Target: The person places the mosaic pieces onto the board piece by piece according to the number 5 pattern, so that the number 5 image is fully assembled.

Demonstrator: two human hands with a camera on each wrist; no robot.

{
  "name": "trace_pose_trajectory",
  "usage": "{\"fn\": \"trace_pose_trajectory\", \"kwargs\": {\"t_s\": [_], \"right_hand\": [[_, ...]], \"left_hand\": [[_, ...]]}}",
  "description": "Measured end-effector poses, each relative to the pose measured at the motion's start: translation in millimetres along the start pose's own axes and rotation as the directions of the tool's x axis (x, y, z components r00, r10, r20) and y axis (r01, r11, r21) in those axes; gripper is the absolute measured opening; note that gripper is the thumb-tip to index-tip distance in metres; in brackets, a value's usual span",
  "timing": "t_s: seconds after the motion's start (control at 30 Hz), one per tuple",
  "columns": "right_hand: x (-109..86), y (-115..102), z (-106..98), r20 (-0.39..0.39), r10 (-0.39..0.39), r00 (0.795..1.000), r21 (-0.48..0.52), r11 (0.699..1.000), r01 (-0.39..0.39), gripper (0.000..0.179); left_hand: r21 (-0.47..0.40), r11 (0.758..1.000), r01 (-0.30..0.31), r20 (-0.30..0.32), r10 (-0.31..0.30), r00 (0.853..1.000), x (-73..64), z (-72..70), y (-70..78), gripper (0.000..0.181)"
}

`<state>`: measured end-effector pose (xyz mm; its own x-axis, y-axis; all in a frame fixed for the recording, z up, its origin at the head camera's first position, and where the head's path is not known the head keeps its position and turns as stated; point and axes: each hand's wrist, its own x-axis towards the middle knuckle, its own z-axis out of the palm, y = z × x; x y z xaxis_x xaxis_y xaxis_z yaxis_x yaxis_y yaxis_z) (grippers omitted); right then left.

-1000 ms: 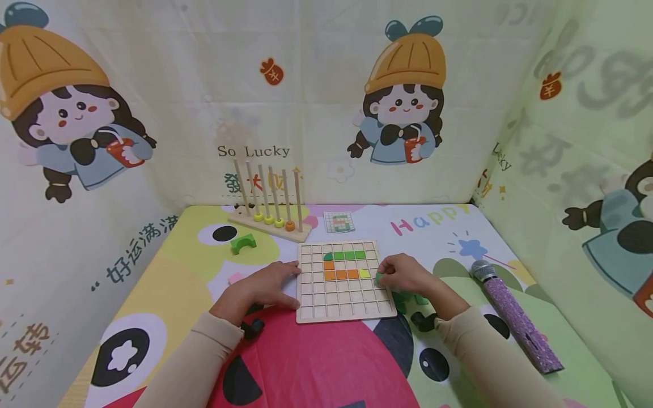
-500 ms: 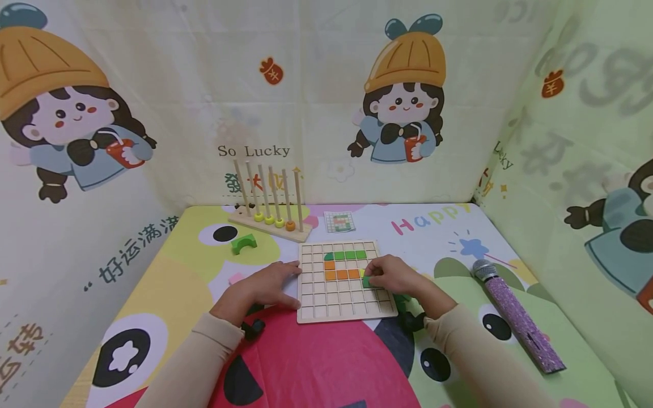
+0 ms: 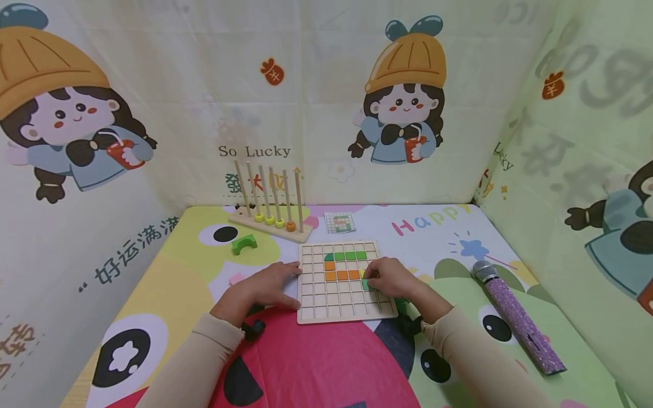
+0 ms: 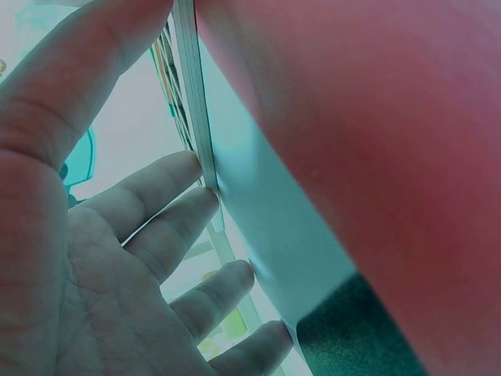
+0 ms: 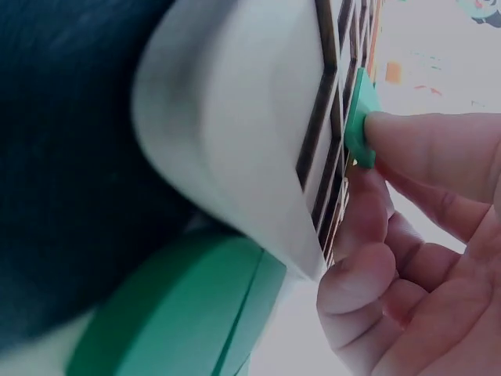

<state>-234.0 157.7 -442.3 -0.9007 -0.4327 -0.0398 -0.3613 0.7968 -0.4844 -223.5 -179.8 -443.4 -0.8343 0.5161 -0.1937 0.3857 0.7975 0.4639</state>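
Observation:
A wooden grid board [image 3: 334,309] lies in the middle of the head view. Colored tiles fill some of its cells: a row of green tiles [image 3: 350,255], several orange tiles [image 3: 342,275] and a yellow one partly hidden by fingers. My right hand [image 3: 397,279] pinches a green tile [image 5: 360,117] between thumb and fingers, at a cell just below the yellow tile. In the right wrist view that tile stands tilted against the grid; whether it sits in the cell I cannot tell. My left hand [image 3: 261,286] touches the board's left edge with thumb and fingertips, its fingers extended.
Behind the board are a printed pattern card [image 3: 339,222] and a peg rack [image 3: 270,224] with beads. A green arch block [image 3: 244,244] lies at left, a purple microphone [image 3: 520,320] at right. Green pieces [image 5: 188,313] sit by the board's near right corner.
My right hand has moved left from the board's right edge, carrying the green tile to the cell below the yellow one. The left hand stays on the left edge.

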Motion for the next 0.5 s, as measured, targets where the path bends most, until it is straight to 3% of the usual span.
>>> {"fn": "trace_pose_trajectory", "kwargs": {"t_s": [0.2, 0.5], "right_hand": [[-2.7, -5, -1, -0.033, 0.004, 0.999, -0.034, 0.999, -0.005, 0.009], [-16.5, 7, -12, -0.076, 0.068, 0.995, 0.026, 0.997, -0.067, 0.014]], "left_hand": [[-0.001, 1.000, -0.002, 0.004, 0.002, 1.000, -0.9, -0.1, 0.5, 0.085], [-0.008, 1.000, -0.003, 0.004, 0.003, 1.000, -1.3, -1.2, 0.1, 0.085]]}}
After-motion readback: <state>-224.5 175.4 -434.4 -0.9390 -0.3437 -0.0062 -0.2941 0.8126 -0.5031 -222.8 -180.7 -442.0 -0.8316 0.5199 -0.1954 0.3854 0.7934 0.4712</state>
